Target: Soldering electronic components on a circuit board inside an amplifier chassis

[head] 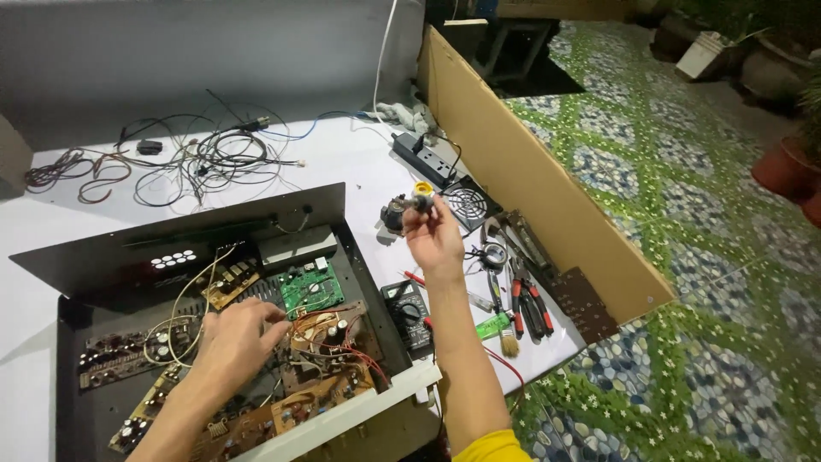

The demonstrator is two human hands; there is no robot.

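The left hand (235, 338) lies inside an open black chassis (51, 282), fingers curled down among the circuit boards, their tips at the brown board (329, 338) with its red and orange leads; whether that grip is closed on a wire or only resting there cannot be told, since the fingertips are hidden behind the knuckles. The hand seems placed to steady or hold the spot on the board while the eyes are elsewhere. The right hand (434, 235) is raised above the tabletop (342, 158), to the right of the chassis, its grip pinched narrow on a small part with a yellow end (419, 193), held up between thumb and fingertips as if brought close for a look. Just behind it on the tabletop sits a dark round piece (393, 212), and farther right a small fan (467, 204) next to a power strip (425, 156). A green board (312, 289) sits in the middle of the chassis, with white wires (184, 312) looping over the boards to its left. Near the right forearm lies a multimeter (408, 312), and to the right of it the hand tools are laid out within reach: red-handled pliers (530, 301), a brush (509, 340), a green tool (492, 326). A tangle of cables (201, 158) is pushed to the far left, out of the way, and a cardboard wall (547, 184) fences the right edge.
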